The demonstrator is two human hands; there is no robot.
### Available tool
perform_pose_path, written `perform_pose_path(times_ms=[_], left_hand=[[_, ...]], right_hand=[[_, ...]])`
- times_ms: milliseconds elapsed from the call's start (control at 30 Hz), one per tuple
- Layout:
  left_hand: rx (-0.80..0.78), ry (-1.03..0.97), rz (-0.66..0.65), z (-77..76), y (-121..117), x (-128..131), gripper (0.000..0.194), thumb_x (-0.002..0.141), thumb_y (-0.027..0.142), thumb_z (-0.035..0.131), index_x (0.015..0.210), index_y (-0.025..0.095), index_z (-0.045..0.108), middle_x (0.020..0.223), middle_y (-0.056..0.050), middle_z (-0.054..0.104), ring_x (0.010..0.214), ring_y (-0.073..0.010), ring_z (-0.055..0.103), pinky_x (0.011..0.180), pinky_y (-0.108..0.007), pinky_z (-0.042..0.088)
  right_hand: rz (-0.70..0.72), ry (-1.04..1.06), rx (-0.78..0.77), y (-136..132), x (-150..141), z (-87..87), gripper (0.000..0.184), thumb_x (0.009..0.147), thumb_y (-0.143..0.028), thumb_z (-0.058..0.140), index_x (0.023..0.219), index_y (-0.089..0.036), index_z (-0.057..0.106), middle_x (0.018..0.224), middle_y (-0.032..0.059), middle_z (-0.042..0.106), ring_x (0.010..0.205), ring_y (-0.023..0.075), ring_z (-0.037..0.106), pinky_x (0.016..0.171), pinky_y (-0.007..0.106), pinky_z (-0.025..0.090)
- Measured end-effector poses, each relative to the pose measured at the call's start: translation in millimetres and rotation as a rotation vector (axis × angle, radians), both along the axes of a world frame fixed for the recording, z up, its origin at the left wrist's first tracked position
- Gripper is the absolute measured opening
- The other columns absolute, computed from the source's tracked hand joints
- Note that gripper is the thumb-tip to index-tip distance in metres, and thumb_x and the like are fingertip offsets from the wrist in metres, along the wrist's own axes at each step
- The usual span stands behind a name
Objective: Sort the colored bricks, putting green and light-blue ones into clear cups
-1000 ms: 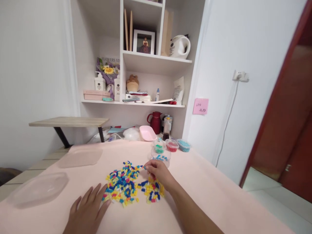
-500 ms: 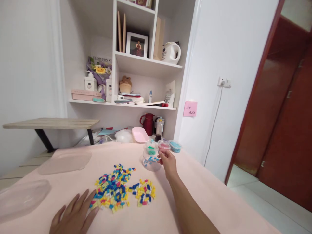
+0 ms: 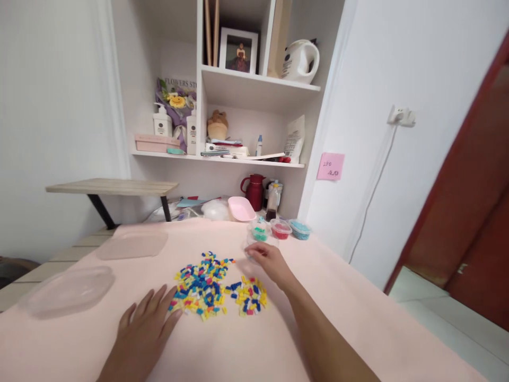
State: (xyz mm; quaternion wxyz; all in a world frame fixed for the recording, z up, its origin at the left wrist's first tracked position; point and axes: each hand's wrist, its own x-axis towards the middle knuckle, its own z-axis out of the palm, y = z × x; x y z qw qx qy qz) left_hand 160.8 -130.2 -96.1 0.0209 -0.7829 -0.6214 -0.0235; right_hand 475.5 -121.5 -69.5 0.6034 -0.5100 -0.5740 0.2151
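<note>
A large heap of small colourful building bricks (image 3: pixel 202 286) in blue, yellow, teal, white and pink lies on the table. A smaller heap of the same bricks (image 3: pixel 249 298) lies just to its right. My left hand (image 3: pixel 145 323) rests flat and open, with its fingertips at the left edge of the large heap. Above the far side of the smaller heap is my right hand (image 3: pixel 272 263), its fingers loosely bent and slightly apart, with no brick visible in them. Behind it stands a clear round container (image 3: pixel 273 242), largely hidden by the hand.
Farther back are containers with green pieces (image 3: pixel 260 233), red pieces (image 3: pixel 281 229) and light blue pieces (image 3: pixel 299 229). A pink tray (image 3: pixel 242 209) and a red jug (image 3: pixel 254 192) stand behind. Transparent lids (image 3: pixel 73 289) lie at left on the pink-covered table (image 3: pixel 222 353).
My right hand has moved left and nearer, away from the clear container with blue pieces, and its fingers have loosened. My left hand stays by the large heap. The camera view has shifted.
</note>
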Motion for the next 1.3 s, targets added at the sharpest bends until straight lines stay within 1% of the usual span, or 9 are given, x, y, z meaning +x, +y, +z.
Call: perform_pose_path(times_ms=[67, 167, 300, 400, 567, 733, 867, 967, 1300], left_hand=[[0.005, -0.029, -0.003, -1.4, 1, -1, 0.058, 0.095, 0.043, 0.030, 0.150, 0.029, 0.038, 0.159, 0.000, 0.033, 0.149, -0.0230, 0.026, 0.119, -0.048, 0.017], [0.015, -0.049, -0.013, -6.2, 3, -3, 0.058, 0.094, 0.044, 0.029, 0.150, 0.029, 0.038, 0.159, 0.000, 0.034, 0.148, -0.0236, 0.026, 0.119, -0.049, 0.016], [0.015, -0.049, -0.016, -8.4, 4, -4, 0.059, 0.094, 0.045, 0.027, 0.150, 0.029, 0.038, 0.159, -0.001, 0.034, 0.148, -0.0234, 0.026, 0.119, -0.048, 0.016], [0.004, -0.031, -0.015, -5.3, 2, -3, 0.059, 0.095, 0.045, 0.026, 0.150, 0.030, 0.037, 0.160, 0.001, 0.032, 0.149, -0.0223, 0.025, 0.119, -0.047, 0.016], [-0.002, -0.024, -0.015, -2.0, 2, -3, 0.059, 0.094, 0.045, 0.027, 0.150, 0.029, 0.037, 0.160, 0.001, 0.032, 0.149, -0.0225, 0.024, 0.119, -0.047, 0.017], [0.002, -0.030, -0.012, -5.6, 4, -4, 0.059, 0.093, 0.046, 0.029, 0.149, 0.031, 0.038, 0.159, 0.002, 0.033, 0.149, -0.0224, 0.024, 0.119, -0.047, 0.016], [0.013, -0.076, -0.016, -3.6, 3, -3, 0.058, 0.092, 0.044, 0.031, 0.148, 0.030, 0.042, 0.158, 0.000, 0.036, 0.148, -0.0236, 0.028, 0.119, -0.048, 0.018], [0.015, -0.068, -0.015, -1.1, 2, -2, 0.059, 0.093, 0.044, 0.030, 0.148, 0.029, 0.042, 0.158, 0.000, 0.036, 0.148, -0.0237, 0.028, 0.118, -0.049, 0.018], [0.010, -0.073, -0.032, -4.2, 2, -6, 0.059, 0.093, 0.046, 0.029, 0.149, 0.027, 0.041, 0.159, -0.002, 0.036, 0.148, -0.0246, 0.026, 0.119, -0.049, 0.017]], right_hand=[[0.126, -0.227, -0.028, -2, -15, -2.8, 0.008, 0.075, -0.024, 0.070, 0.079, -0.021, 0.077, 0.087, 0.0041, 0.074, 0.087, 0.0204, 0.065, 0.082, 0.032, 0.047], [0.299, -0.545, -0.072, -3, -31, -10.0, 0.013, 0.078, -0.020, 0.070, 0.087, -0.023, 0.078, 0.091, 0.0039, 0.074, 0.091, 0.0201, 0.065, 0.087, 0.031, 0.046], [0.475, -0.675, -0.036, -2, -40, -16.4, 0.017, 0.078, -0.024, 0.073, 0.095, -0.025, 0.078, 0.094, 0.0031, 0.074, 0.092, 0.0197, 0.064, 0.090, 0.030, 0.045], [0.542, -0.687, -0.054, -2, -39, -14.6, 0.021, 0.080, -0.015, 0.066, 0.094, -0.026, 0.078, 0.096, 0.0014, 0.075, 0.094, 0.0185, 0.064, 0.092, 0.027, 0.044], [0.438, -0.653, -0.224, -6, -28, -8.5, 0.038, 0.072, 0.001, 0.048, 0.079, -0.023, 0.077, 0.088, -0.0004, 0.074, 0.085, 0.0151, 0.066, 0.080, 0.021, 0.048], [0.387, -0.578, -0.211, -10, -26, -4.0, 0.032, 0.078, -0.004, 0.051, 0.085, -0.022, 0.078, 0.089, 0.0013, 0.072, 0.079, 0.0135, 0.064, 0.072, 0.020, 0.048], [0.469, -0.556, -0.160, -13, -35, -3.1, 0.021, 0.079, -0.014, 0.065, 0.092, -0.023, 0.079, 0.086, 0.0016, 0.069, 0.075, 0.0135, 0.061, 0.068, 0.020, 0.047], [0.495, -0.593, -0.118, -13, -43, -6.2, 0.018, 0.077, -0.017, 0.071, 0.091, -0.024, 0.079, 0.086, 0.0015, 0.069, 0.076, 0.0140, 0.062, 0.070, 0.021, 0.048], [0.329, -0.864, -0.105, -9, -50, -7.9, 0.020, 0.081, -0.012, 0.064, 0.089, -0.024, 0.077, 0.091, 0.0020, 0.072, 0.090, 0.0170, 0.064, 0.080, 0.023, 0.045]])
